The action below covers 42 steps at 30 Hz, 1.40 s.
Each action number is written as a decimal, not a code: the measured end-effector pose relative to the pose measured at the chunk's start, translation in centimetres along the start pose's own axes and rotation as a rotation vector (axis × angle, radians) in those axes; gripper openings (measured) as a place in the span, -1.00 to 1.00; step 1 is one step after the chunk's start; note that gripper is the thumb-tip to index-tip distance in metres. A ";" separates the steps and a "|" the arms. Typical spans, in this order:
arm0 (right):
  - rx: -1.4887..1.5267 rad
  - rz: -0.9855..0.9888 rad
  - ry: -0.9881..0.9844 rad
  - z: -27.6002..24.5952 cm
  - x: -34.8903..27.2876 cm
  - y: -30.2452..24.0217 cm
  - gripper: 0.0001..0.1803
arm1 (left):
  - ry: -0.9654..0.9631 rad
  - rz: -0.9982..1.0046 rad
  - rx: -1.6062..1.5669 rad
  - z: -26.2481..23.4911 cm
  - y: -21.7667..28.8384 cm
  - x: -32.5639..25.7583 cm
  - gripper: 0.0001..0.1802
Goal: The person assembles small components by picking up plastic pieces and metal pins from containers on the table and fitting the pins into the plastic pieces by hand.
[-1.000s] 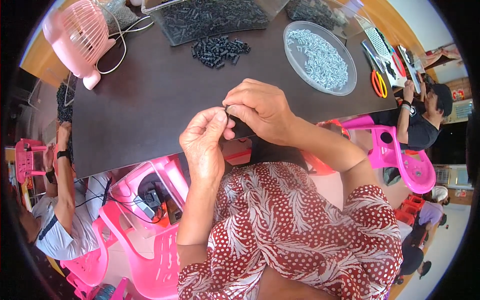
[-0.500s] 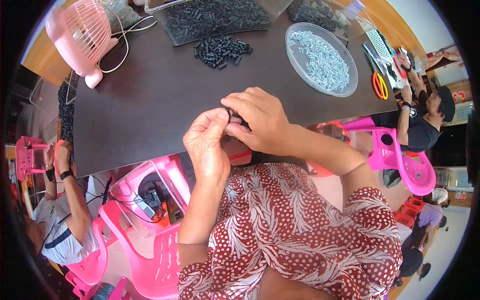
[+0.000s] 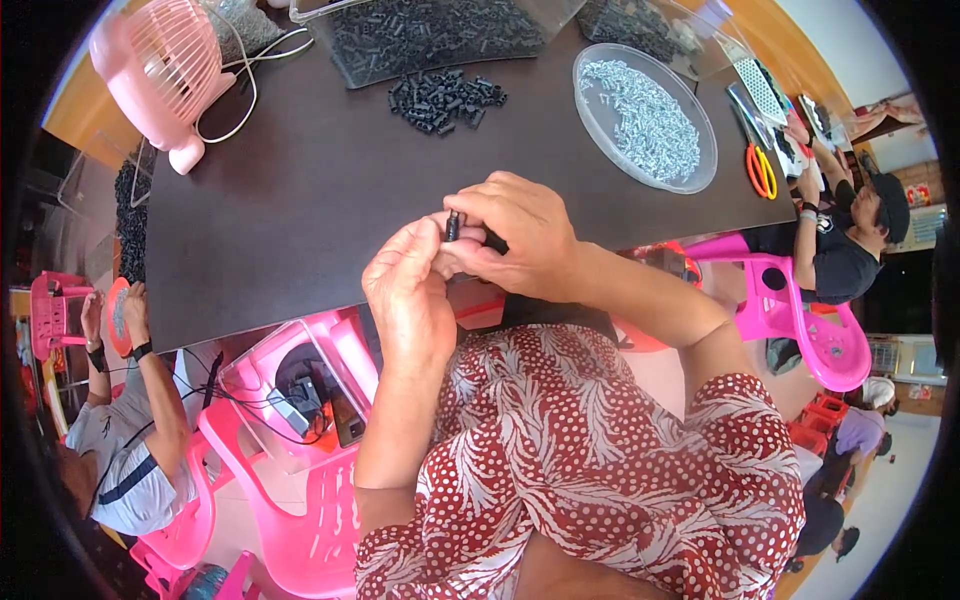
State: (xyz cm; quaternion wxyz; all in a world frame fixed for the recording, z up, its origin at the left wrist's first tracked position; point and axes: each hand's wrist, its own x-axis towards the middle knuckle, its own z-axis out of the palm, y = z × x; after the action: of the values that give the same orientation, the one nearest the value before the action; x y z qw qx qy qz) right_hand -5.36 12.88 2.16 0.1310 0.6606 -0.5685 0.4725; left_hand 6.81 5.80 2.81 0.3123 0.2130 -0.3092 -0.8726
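Both hands have risen slightly from the dark tabletop (image 3: 300, 220). The left hand (image 3: 410, 290) and right hand (image 3: 520, 235) are pinching a small black cylindrical plastic part (image 3: 452, 224) between fingertips, now showing upright between them, so the fitting appears underway.

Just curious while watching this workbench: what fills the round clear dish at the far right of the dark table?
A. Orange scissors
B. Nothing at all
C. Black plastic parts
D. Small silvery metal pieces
D: the round clear dish holds a heap of small silvery metal pieces; the loose black parts lie apart on the dark table.
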 end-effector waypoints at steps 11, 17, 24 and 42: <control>0.076 0.006 -0.046 -0.3 -0.2 0.2 -0.55 | -0.075 -0.085 0.123 -1.4 0.2 0.1 -0.81; 0.113 -0.016 -0.050 0.0 -0.7 0.5 -0.58 | -0.048 -0.047 0.097 -1.1 0.0 -0.4 -0.86; 0.056 -0.132 -0.016 0.6 -1.0 0.7 -0.60 | 0.005 -0.048 0.066 -1.6 -0.7 -0.5 -0.87; -0.302 0.235 -0.001 -6.8 1.3 3.5 -0.68 | 0.004 0.204 0.529 -0.8 -0.2 1.5 -0.80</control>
State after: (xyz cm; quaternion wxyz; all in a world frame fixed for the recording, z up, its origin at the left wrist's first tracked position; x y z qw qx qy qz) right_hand -11.80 15.79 5.39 0.1723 0.5628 -0.7064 0.3932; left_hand 6.13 4.53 1.84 0.3329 0.2566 -0.5453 -0.7252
